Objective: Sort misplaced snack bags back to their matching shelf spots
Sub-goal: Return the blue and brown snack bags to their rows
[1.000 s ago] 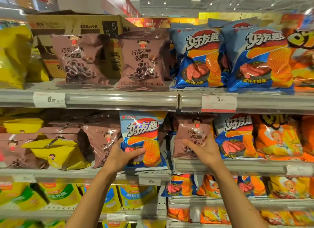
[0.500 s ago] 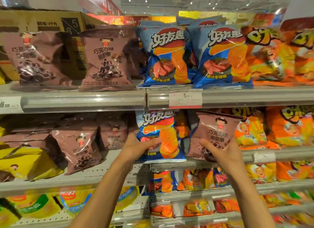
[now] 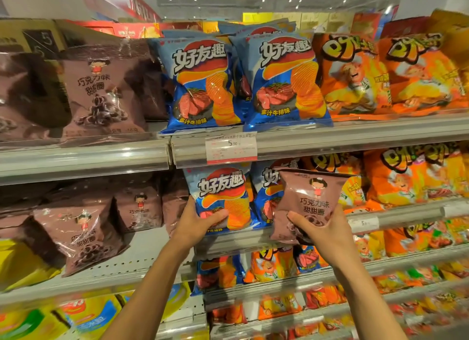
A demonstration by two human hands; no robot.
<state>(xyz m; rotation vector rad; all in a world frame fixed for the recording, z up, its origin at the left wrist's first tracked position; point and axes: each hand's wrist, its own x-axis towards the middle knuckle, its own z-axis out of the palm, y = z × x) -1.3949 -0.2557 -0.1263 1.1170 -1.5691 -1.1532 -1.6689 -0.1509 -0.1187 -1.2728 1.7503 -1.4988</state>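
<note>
At centre frame, on the middle shelf (image 3: 406, 212), the left hand (image 3: 196, 224) grips a blue bag (image 3: 223, 200), thumb curled across its front. Just right, the right hand (image 3: 322, 231) pinches a brown bag (image 3: 308, 202), held before the blue and orange bags there.

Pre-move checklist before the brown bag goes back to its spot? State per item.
1. Right hand grips the brown bag: ok.
2. Left hand grips the blue bag: ok.
3. Blue bag sits among the blue stock on the middle shelf: ok.
4. Brown bag is in the right section: not ok, it is in front of blue and orange bags.
5. Matching brown stock located to the left, same shelf level: ok.
6. Free space there for one more bag: cannot tell.
</note>
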